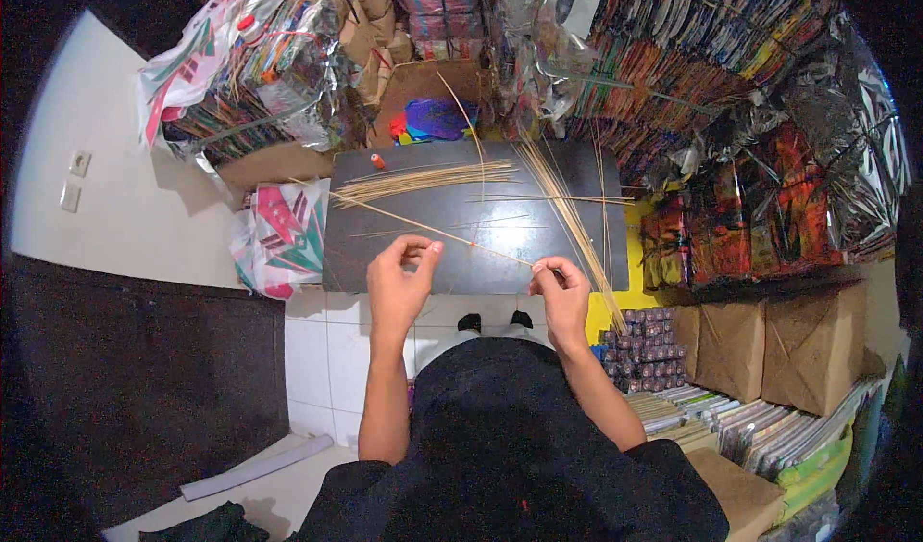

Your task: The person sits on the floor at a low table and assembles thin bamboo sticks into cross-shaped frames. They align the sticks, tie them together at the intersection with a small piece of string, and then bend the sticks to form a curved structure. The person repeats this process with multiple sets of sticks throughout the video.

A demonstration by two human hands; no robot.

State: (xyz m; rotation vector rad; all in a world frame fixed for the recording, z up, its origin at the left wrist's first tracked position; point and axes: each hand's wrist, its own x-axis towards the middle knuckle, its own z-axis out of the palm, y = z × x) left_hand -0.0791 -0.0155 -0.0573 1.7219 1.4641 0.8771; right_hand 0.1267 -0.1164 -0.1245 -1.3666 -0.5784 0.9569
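A thin bamboo stick (409, 220) slants over the dark table (404, 263), with a small orange-red mark near its middle. My right hand (565, 297) pinches the stick's near right end between thumb and fingers. My left hand (399, 283) is raised just below the stick, its thumb and forefinger pressed together; whatever they hold is too fine to make out. Beyond it lies a bundle of pale bamboo sticks (433, 179), with a small orange thread spool (377, 161) at its left. A second stick bundle (567, 215) runs past the table's right side.
Stacked packs of colourful sheets (692, 23) rise behind and to the right. Brown cardboard boxes (812, 350) and rows of small dark cylinders (642, 350) stand at the right. Purple-blue material (442, 119) lies at the far edge. A printed white sheet (281, 234) hangs at the left.
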